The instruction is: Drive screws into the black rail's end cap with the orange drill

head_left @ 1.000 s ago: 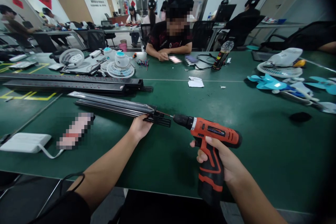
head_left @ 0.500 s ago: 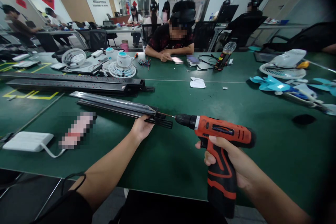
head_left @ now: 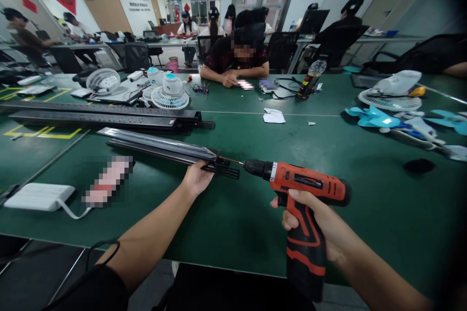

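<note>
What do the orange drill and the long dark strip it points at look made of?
Drill: likely moulded plastic, matt orange shell, black grip. Strip: probably metal or glossy plastic, since light streaks run along its length; the ribbed end piece looks like black plastic.

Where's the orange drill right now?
Head view, lower right: the right hand grips the orange drill, its bit at the end of the black strip.

On the table, a long strip lies across the left half, its right end in the left hand. The drill, in the right hand, is just right of that end. Two longer strips lie behind, with small fans beyond them. Paper scraps lie mid-table and fan blades far right.
</note>
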### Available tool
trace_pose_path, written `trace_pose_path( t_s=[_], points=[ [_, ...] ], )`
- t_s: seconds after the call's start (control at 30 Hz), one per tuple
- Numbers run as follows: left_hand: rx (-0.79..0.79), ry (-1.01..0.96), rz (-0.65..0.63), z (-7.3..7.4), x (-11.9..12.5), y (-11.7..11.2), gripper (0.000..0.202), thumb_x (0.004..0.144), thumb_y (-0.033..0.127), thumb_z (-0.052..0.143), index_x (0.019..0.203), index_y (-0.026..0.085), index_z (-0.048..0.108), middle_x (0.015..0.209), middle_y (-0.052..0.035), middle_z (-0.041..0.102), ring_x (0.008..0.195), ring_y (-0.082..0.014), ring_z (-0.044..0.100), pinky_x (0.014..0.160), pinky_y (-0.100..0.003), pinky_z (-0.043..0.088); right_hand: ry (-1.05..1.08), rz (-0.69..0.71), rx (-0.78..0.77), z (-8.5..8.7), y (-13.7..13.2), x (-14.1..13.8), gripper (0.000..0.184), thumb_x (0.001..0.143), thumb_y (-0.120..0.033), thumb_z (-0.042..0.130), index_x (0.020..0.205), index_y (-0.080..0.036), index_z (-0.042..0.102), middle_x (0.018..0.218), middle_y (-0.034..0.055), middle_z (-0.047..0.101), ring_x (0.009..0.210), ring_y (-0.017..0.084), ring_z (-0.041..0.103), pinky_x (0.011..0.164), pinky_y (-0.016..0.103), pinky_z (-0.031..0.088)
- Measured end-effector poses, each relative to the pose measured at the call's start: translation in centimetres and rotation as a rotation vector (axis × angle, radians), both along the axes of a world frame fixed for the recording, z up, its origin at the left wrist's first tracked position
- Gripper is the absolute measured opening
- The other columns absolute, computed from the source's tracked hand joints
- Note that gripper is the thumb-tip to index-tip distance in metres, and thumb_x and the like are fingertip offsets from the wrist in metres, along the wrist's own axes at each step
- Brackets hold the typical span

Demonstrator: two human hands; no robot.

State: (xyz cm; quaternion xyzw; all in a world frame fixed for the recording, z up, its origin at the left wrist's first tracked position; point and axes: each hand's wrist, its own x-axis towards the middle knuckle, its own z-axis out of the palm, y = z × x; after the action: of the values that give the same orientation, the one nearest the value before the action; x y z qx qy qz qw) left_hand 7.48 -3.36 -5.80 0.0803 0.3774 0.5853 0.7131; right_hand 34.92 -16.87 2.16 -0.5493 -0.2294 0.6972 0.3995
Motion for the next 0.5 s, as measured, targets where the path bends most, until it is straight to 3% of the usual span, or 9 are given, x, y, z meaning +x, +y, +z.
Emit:
trace_pose_path(
  t_s=[0.27, 0.5],
  points=[
    [0.003, -0.002, 0.016, -0.4, -0.1, 0.1, 0.040, 0.082, -0.004, 0.060, 0.113, 0.014, 0.076, 0.101, -0.0089, 0.083, 0.099, -0.0231, 0.080, 0.101, -0.036, 0.062, 0.035, 0.020, -0.013, -0.5, -0.1, 0.4, 0.059, 0.063, -0.063, 0.095, 0.086, -0.011, 0.082, 0.050, 0.0005, 0.056, 0.051, 0.013, 0.054, 0.048, 0.024, 0.040],
    [-0.007, -0.004, 0.035, -0.4, -0.1, 0.1, 0.043, 0.081, -0.006, 0.058, 0.115, 0.012, 0.076, 0.097, -0.0095, 0.082, 0.096, -0.0229, 0.081, 0.100, -0.036, 0.063, 0.184, 0.138, 0.083, -1.9, -0.1, 1.3, 0.062, 0.068, -0.055, 0.101, 0.109, -0.013, 0.083, 0.055, -0.0011, 0.059, 0.057, 0.013, 0.054, 0.053, 0.024, 0.044]
  ],
)
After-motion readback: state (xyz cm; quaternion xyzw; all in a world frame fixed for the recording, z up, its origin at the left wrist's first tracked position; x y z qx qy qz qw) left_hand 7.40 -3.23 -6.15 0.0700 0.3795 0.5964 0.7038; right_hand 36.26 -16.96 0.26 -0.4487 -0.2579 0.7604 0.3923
